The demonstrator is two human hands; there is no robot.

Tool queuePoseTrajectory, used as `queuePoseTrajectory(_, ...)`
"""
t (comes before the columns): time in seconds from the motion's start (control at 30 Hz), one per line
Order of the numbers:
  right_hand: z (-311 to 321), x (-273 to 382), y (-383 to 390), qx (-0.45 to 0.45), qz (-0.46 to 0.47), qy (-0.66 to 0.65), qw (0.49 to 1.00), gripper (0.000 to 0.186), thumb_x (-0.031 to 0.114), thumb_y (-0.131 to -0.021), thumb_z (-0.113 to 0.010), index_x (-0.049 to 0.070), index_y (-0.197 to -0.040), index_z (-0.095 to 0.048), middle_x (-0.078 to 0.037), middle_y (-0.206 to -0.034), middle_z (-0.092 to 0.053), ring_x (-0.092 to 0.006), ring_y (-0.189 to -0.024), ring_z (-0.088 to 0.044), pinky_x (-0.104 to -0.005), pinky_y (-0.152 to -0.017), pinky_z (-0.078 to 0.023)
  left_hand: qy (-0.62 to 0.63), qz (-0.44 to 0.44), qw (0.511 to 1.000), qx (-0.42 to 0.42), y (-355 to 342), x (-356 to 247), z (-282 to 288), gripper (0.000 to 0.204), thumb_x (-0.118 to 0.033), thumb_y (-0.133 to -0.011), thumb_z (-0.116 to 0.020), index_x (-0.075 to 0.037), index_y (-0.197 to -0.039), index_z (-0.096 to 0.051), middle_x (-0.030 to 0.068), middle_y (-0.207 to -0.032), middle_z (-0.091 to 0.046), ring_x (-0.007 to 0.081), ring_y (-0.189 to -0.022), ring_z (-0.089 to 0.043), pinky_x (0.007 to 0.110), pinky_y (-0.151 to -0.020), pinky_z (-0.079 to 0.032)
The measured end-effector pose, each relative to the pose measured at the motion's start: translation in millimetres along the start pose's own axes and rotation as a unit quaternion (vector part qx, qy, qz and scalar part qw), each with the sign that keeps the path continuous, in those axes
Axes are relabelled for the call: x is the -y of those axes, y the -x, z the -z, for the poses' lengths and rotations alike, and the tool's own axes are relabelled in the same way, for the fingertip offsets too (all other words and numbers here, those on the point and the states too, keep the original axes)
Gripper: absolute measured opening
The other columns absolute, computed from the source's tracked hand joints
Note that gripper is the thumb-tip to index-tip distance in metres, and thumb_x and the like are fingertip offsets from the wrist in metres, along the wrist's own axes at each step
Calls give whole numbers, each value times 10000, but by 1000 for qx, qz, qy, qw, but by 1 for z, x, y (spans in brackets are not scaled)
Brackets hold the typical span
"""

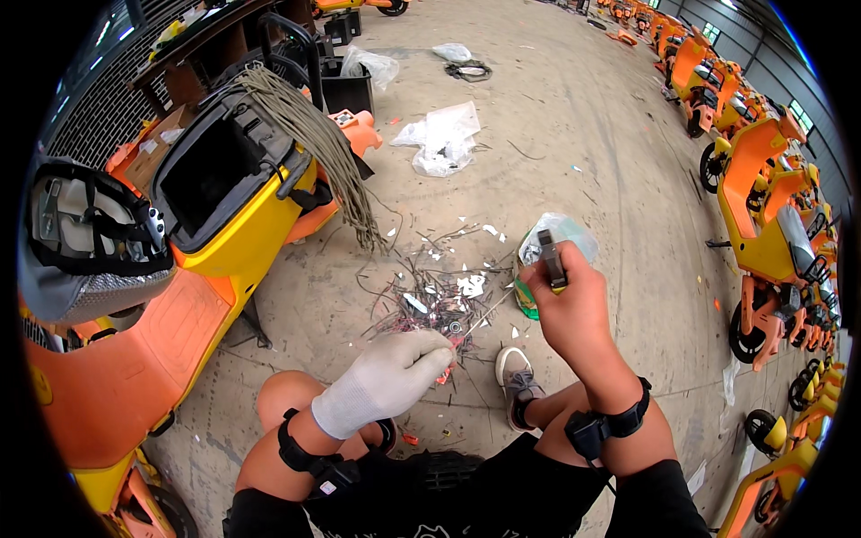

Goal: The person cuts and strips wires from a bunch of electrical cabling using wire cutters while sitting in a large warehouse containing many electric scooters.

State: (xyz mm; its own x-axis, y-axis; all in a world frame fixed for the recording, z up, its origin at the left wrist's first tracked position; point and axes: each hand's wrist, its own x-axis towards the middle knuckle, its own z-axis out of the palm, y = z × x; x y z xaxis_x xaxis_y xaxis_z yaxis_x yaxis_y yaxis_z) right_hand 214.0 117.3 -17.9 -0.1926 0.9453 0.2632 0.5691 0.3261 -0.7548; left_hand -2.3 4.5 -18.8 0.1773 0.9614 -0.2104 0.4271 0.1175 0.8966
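"What's the biggest thing around you?"

"One yellow-and-orange scooter [238,247] close on the left. A row of scooters [749,206] lines the right side, too overlapped to count."

"And on the floor [556,152]?"

"One scrap pile [421,300] of thin wires and white bits, just beyond the left hand [386,372]. One clear-and-green bag [578,233] sits behind the right hand [571,300], partly hidden."

"How are both hands?"

"The left, gloved, has thumb and fingers drawn together over the pile's near edge; I can't tell whether anything's pinched there. The right is bare, curled round one small black tool [550,255]."

"Where's that tool exactly?"

"Poking up past the right fingers, farther forward than the left hand and well apart from it."
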Motion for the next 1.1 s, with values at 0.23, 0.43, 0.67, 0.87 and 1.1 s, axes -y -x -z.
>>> queuePoseTrajectory(0.23, 13, 1, -14, -69, -37, 16, 997, 176, 86, -862, -718, 13, -930, -573, -138, -761, -643, -271, -675, -616, -359, -645, -483, -74, 28, 996, -29, 0, 1, -2, 305, -263, -962, -506, -12, -995, -674, 159, -884, -679, 302, -871, -668, 382, -804, -510)
queuePoseTrajectory(0.43, 19, -6, -18, -124, -23, -2, 992, 146, 73, -875, -700, 13, -917, -573, -124, -776, -657, -262, -705, -641, -360, -665, -491, -166, 43, 985, -36, -3, 7, 3, 307, -275, -962, -513, -24, -1016, -681, 152, -867, -674, 305, -828, -662, 376, -778, -515)
queuePoseTrajectory(0.67, -7, 0, 9, -106, 192, -36, 975, 238, -23, -727, -768, 44, -875, -593, -110, -821, -620, -297, -766, -591, -374, -682, -476, 380, 79, 914, 122, -7, -4, -22, 419, -343, -1057, -407, -14, -1216, -612, 74, -1062, -686, 212, -955, -651, 377, -856, -508)
queuePoseTrajectory(0.87, -25, 33, 26, 5, 456, -85, 886, 280, -85, -717, -778, 86, -776, -565, -50, -774, -600, -260, -729, -572, -365, -650, -469, 625, 22, 780, 15, -26, 11, -20, 409, -314, -1057, -424, -11, -1309, -533, 115, -1214, -618, 224, -1113, -592, 354, -896, -486)
queuePoseTrajectory(1.1, -28, 29, 43, 103, 484, -40, 868, 263, -27, -635, -745, 59, -860, -641, -55, -898, -654, -265, -852, -581, -392, -746, -464, 667, -9, 744, -33, -28, 17, -1, 311, -286, -1048, -464, -51, -1233, -552, 81, -1079, -652, 221, -983, -632, 353, -814, -510)
